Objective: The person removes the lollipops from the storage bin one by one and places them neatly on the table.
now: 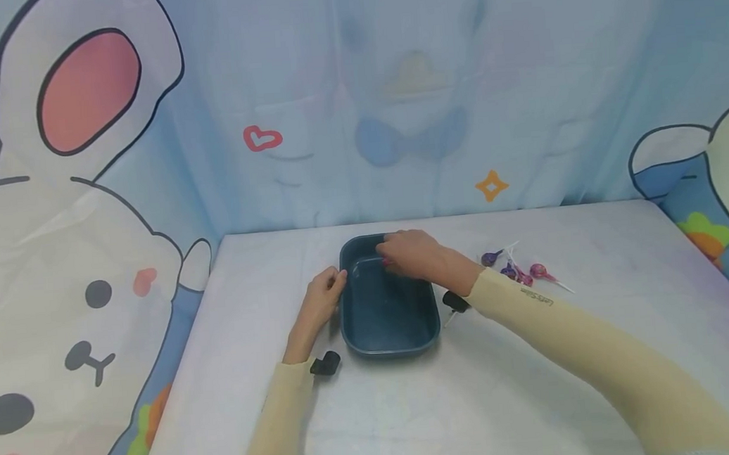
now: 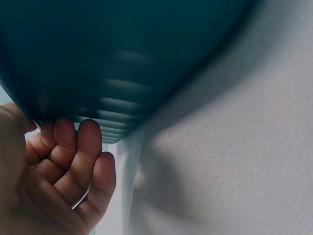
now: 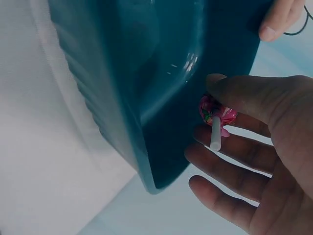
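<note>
A dark teal plastic tub (image 1: pixel 388 317) with rounded corners stands on the table, its visible inside bare. At its left rim my left hand (image 1: pixel 321 299) grips the wall; the left wrist view shows curled fingers (image 2: pixel 88 142) against the ribbed outside and the thumb up at the edge. My right hand (image 1: pixel 419 255) is over the tub's far right part. Between thumb and forefinger it pinches a lollipop (image 3: pixel 226 116) in a pink wrapper, the white stick pointing toward the right wrist camera. The other right fingers are spread and loosely bent.
Several wrapped lollipops (image 1: pixel 539 272), pink and purple, lie in a loose group right of the tub. A white stick (image 1: pixel 450 318) shows by the tub's right side, under the right wrist. Behind the white-covered table (image 1: pixel 265 262) hangs a printed cloth (image 1: pixel 302 62).
</note>
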Available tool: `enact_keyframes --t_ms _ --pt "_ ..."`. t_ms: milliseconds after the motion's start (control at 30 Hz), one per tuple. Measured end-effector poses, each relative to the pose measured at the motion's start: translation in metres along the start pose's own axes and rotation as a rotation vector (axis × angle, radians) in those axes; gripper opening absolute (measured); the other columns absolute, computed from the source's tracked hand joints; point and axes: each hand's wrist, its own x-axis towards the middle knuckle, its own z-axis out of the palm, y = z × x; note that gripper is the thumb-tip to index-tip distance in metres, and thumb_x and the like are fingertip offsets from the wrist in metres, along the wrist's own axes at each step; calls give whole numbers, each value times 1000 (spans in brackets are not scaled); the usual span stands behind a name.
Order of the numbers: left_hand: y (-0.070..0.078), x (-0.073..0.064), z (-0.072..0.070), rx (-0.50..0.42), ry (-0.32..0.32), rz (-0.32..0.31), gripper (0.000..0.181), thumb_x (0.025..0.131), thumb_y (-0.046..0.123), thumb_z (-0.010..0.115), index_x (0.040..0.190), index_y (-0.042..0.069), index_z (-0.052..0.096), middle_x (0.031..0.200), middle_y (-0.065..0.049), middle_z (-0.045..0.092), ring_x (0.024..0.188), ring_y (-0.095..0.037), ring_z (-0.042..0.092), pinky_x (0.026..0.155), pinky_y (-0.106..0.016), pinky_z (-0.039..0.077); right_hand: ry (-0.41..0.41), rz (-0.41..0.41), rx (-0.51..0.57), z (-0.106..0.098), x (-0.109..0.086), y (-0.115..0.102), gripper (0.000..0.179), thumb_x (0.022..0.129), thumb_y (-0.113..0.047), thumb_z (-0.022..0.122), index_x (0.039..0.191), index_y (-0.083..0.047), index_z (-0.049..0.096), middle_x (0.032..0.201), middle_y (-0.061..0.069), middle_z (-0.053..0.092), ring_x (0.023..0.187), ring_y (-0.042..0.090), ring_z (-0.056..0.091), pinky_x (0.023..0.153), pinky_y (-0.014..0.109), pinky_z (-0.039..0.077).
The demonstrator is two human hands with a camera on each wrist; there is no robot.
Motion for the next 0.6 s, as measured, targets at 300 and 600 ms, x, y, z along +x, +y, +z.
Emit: enact_keyframes --t_ms 300,600 --pt "2 0 1 -12 -4 -25 32 95 40 44 76 14 48 66 -2 47 58 -16 46 52 -26 38 -5 43 62 -3 -16 15 17 81 -26 69 95 -17 64 84 -1 59 73 13 56 65 29 49" --pt "1 -1 1 -2 2 -32 32 96 40 43 77 13 47 67 -2 47 60 -16 46 53 -27 38 34 67 102 -9 -35 27 22 80 -28 71 98 -17 64 85 -1 58 75 15 57 67 32 49"
